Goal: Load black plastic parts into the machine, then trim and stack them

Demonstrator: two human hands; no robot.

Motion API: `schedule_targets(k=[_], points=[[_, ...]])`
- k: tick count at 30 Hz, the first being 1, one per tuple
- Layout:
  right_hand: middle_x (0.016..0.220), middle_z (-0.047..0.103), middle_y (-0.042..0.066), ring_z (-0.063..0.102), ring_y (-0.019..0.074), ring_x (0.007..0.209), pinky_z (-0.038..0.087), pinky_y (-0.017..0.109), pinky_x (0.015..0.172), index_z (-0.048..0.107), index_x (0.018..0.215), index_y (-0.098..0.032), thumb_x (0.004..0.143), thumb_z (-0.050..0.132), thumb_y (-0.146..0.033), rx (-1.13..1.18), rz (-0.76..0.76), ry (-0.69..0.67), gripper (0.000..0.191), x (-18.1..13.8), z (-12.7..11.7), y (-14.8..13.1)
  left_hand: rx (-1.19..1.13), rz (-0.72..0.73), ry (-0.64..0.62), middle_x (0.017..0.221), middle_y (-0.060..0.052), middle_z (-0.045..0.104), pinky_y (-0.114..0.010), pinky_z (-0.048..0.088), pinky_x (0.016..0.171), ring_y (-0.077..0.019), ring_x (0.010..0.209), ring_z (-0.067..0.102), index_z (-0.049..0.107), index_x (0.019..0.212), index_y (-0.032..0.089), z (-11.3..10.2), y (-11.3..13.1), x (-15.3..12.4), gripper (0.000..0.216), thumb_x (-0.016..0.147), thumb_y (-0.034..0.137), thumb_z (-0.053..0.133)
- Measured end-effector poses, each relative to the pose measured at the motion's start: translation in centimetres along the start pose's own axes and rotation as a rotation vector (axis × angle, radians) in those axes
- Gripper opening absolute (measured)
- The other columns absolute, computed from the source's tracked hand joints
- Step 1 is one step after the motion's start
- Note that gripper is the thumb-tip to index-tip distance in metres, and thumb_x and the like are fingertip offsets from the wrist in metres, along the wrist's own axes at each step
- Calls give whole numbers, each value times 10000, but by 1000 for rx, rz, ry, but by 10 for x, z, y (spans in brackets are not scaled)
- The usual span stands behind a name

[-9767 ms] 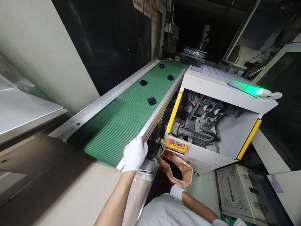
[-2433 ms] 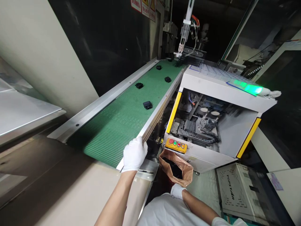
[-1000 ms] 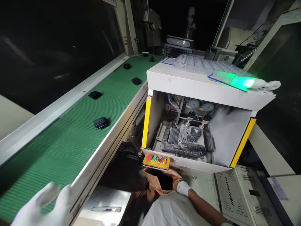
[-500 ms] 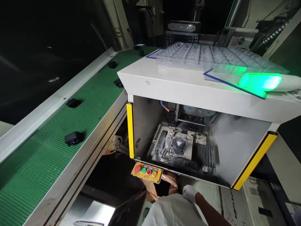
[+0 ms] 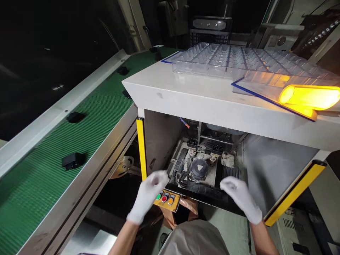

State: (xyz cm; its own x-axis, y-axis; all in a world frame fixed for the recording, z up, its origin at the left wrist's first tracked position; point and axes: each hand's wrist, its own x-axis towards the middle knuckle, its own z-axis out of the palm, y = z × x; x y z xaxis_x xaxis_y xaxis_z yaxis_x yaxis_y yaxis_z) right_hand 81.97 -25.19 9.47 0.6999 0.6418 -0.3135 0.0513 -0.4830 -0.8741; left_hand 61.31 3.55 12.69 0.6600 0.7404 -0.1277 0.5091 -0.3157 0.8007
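Both my hands wear white gloves and reach toward the mouth of a machine cabinet. My left hand (image 5: 150,193) is above the yellow button panel (image 5: 167,200), hiding its left end; the fingers are loosely bent with nothing visible in them. Over the right front edge of the opening hovers my right hand (image 5: 240,196), its fingers curved and a gap showing at the thumb. Inside the cabinet, a left black part (image 5: 192,142) and a right black part (image 5: 217,149) sit on metal holders behind a round black cap (image 5: 199,169) with a white triangle.
A green conveyor belt (image 5: 103,124) runs along the left, carrying several black parts such as the nearest one (image 5: 73,161). Clear plastic trays (image 5: 209,69) lie on the white cabinet top (image 5: 164,85). Yellow bars (image 5: 142,148) flank the opening. A signal lamp (image 5: 310,96) glows yellow.
My left hand has come into view and moved up to the opening. My right hand has risen from near my lap to the opening's right side. The lamp turned from green to yellow.
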Motion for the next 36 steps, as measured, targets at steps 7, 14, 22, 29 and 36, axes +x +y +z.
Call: schedule_targets(k=[7,14,22,29,36], points=[[1032,777,70,709,231,973,558,367,935,755,990,-205,692,838,-346,341,-241,138,339,133,4,-26,-536,112,-595,1038,-103,760,-345,592,821,-205,874,706,735,1044,119,83,78,162,557,573,330,945],[833,744,25,667,177,729,553,311,726,756,830,-211,690,855,-297,442,-288,15,192,147,8,-32,-493,181,-720,778,-32,722,-266,540,705,-129,688,646,738,793,118,90,74,171,299,625,264,939],[779,715,12,626,156,643,521,294,629,745,780,-201,669,848,-285,491,-288,-8,174,149,7,-37,-549,126,-677,895,-60,761,-280,555,761,-148,787,678,765,999,128,91,71,169,446,617,268,948],[790,731,5,624,149,683,522,287,671,751,778,-205,641,858,-259,567,-258,109,182,151,17,-31,-656,38,-564,709,-29,727,-256,525,632,-127,609,630,743,768,111,103,70,166,342,486,160,930],[711,673,-18,561,123,632,480,259,611,740,714,-194,591,837,-188,563,-226,104,156,147,15,-40,-629,66,-541,706,-26,729,-246,518,636,-129,639,627,764,763,113,105,66,169,259,518,106,849]])
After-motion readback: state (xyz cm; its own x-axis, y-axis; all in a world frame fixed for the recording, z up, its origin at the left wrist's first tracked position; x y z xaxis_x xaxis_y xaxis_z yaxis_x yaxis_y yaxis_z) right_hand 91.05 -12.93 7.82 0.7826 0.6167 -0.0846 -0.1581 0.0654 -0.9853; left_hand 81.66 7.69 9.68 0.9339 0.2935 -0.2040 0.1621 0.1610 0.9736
